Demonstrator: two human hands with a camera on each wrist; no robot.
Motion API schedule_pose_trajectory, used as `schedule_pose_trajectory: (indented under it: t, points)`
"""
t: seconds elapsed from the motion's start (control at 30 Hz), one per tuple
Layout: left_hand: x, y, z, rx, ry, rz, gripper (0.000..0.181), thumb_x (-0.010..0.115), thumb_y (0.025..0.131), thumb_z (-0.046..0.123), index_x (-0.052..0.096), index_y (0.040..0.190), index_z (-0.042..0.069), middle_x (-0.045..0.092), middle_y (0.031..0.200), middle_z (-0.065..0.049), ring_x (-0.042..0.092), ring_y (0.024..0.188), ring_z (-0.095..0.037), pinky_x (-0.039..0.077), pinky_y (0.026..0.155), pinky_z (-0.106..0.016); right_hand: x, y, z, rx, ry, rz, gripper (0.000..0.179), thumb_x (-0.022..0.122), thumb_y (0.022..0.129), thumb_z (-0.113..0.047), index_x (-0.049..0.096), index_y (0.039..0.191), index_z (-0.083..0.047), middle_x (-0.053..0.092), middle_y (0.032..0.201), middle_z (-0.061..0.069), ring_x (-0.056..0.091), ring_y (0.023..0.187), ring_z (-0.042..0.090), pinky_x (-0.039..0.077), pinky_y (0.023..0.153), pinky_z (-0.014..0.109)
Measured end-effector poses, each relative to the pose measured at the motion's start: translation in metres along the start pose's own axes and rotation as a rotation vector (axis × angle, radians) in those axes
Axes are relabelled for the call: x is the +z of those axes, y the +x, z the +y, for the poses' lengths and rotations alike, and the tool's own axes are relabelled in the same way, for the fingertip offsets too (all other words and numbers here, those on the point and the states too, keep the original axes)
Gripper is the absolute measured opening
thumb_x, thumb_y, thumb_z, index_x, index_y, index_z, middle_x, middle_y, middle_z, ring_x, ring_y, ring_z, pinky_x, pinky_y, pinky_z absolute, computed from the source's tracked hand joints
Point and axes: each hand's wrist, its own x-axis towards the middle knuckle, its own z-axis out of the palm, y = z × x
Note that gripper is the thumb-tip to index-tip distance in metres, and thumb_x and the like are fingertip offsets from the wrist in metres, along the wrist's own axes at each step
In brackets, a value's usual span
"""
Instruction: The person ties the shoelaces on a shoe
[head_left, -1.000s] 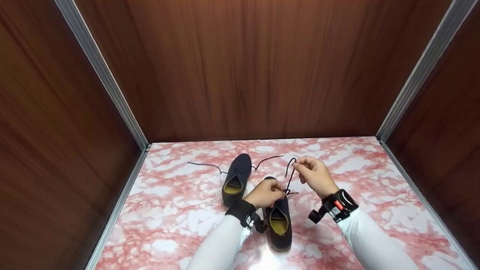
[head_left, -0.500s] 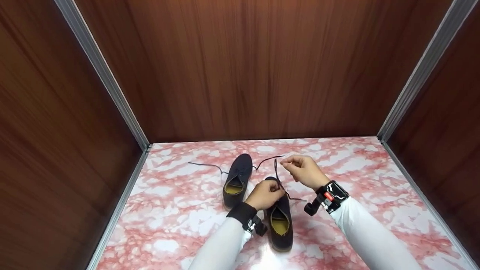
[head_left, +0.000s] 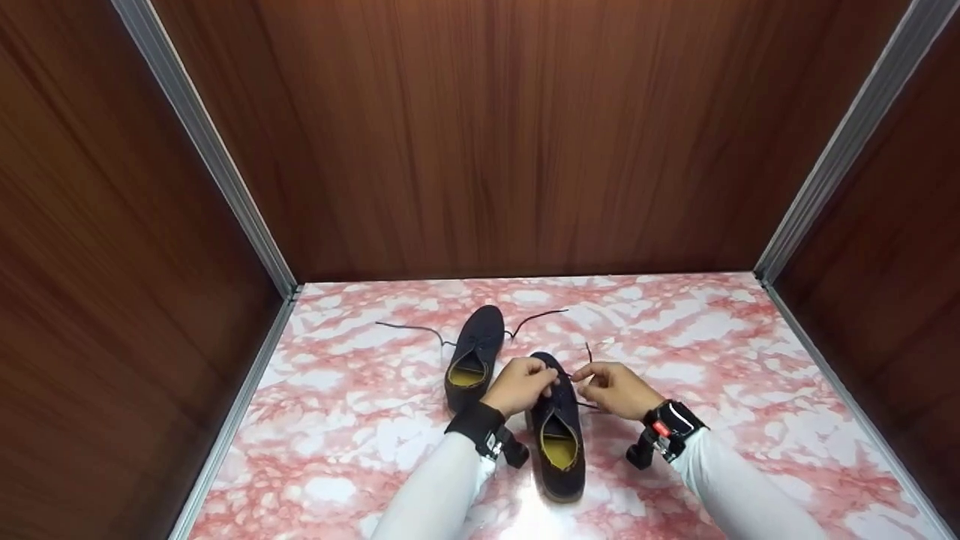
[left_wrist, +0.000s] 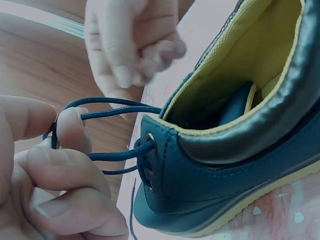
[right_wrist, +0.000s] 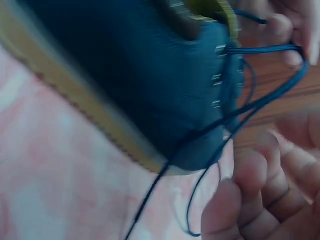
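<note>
A dark navy lace-up shoe (head_left: 564, 480) with a yellow lining lies between the two hands. At its front my left hand (head_left: 517, 388) pinches the dark shoelace (left_wrist: 115, 156), pulled up from the eyelets, between thumb and forefinger. My right hand (head_left: 621, 390) hovers just right of the lacing. Its fingers are loosely bent, thumb and forefinger apart, and in the right wrist view no lace shows gripped between them. One lace end trails across the shoe's side there. The second navy shoe (head_left: 481, 330) stands further left, its laces spread to both sides.
The shoes stand on a pink-and-white marbled surface (head_left: 330, 442). Brown wood-grain panels (head_left: 480, 150) rise at the back and both sides, joined by grey metal corner strips (head_left: 217, 157). A black camera strap (head_left: 675, 427) sits on each wrist.
The right hand held a raised lace, brought it left toward the other hand and let go, then came down beside the shoe. The left hand has stayed at the lacing, pinching the lace.
</note>
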Motion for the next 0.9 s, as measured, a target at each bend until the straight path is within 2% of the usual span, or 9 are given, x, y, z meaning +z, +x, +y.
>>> schedule_pose_trajectory:
  t: [0.1,0.2,0.37,0.47,0.63,0.8,0.9]
  points:
    - [0.000,0.000,0.000,0.002,-0.010,-0.003,0.031,0.060,0.103,0.019,0.071,0.088,-0.007,0.058,0.062,0.007,0.041,0.048,-0.002,0.034,0.046,-0.017,0.007,-0.001,0.006,-0.050,-0.030,-0.022,0.025,0.069,0.097,-0.012,0.069,0.119,0.000,0.067,0.075,0.013,0.055,0.058,0.005,0.045,0.053,0.019]
    - [0.001,0.001,0.001,0.001,-0.016,-0.004,0.031,0.060,0.103,0.019,0.071,0.087,-0.005,0.058,0.062,0.007,0.040,0.048,-0.002,0.033,0.045,-0.017,0.013,0.000,0.009,-0.070,-0.042,-0.008,0.017,0.072,0.095,-0.010,0.071,0.109,-0.001,0.069,0.076,0.019,0.055,0.060,0.003,0.044,0.054,0.018]
    - [0.001,0.001,0.001,0.000,-0.022,0.000,0.031,0.061,0.103,0.018,0.070,0.083,-0.004,0.058,0.063,0.007,0.040,0.048,-0.003,0.033,0.045,-0.017,0.019,-0.001,0.011,-0.078,-0.079,0.045,0.002,0.075,0.092,-0.009,0.072,0.092,-0.008,0.068,0.071,0.007,0.054,0.060,0.001,0.043,0.055,0.018]
    - [0.000,0.001,0.000,0.013,-0.018,0.013,0.031,0.061,0.103,0.017,0.070,0.082,-0.004,0.059,0.064,0.008,0.041,0.049,-0.003,0.034,0.046,-0.017,0.020,-0.002,0.012,-0.098,-0.145,0.074,0.006,0.075,0.090,-0.008,0.072,0.087,-0.012,0.066,0.070,-0.003,0.054,0.060,0.000,0.044,0.057,0.018]
    - [-0.003,0.001,-0.001,0.033,-0.007,0.052,0.031,0.063,0.101,0.017,0.068,0.078,-0.005,0.056,0.062,0.008,0.041,0.050,-0.003,0.033,0.048,-0.018,0.020,-0.005,0.014,-0.165,-0.234,0.087,0.010,0.071,0.087,-0.001,0.070,0.082,-0.010,0.064,0.070,-0.003,0.052,0.063,-0.002,0.045,0.060,0.019]
    - [-0.005,0.001,-0.005,0.069,0.040,0.105,0.028,0.065,0.097,0.016,0.072,0.079,-0.005,0.068,0.070,-0.011,0.045,0.055,-0.003,0.037,0.053,-0.018,0.015,-0.008,0.014,-0.172,-0.282,0.081,0.010,0.069,0.088,-0.002,0.068,0.083,-0.011,0.062,0.072,-0.005,0.051,0.065,-0.001,0.045,0.061,0.019]
    - [-0.005,0.001,-0.009,0.095,0.079,0.153,0.026,0.066,0.096,0.013,0.075,0.078,-0.003,0.074,0.078,-0.017,0.052,0.061,-0.002,0.040,0.059,-0.018,0.009,-0.009,0.012,-0.150,-0.270,0.094,0.011,0.069,0.090,-0.004,0.067,0.084,-0.013,0.062,0.073,-0.005,0.051,0.066,-0.001,0.045,0.062,0.019]
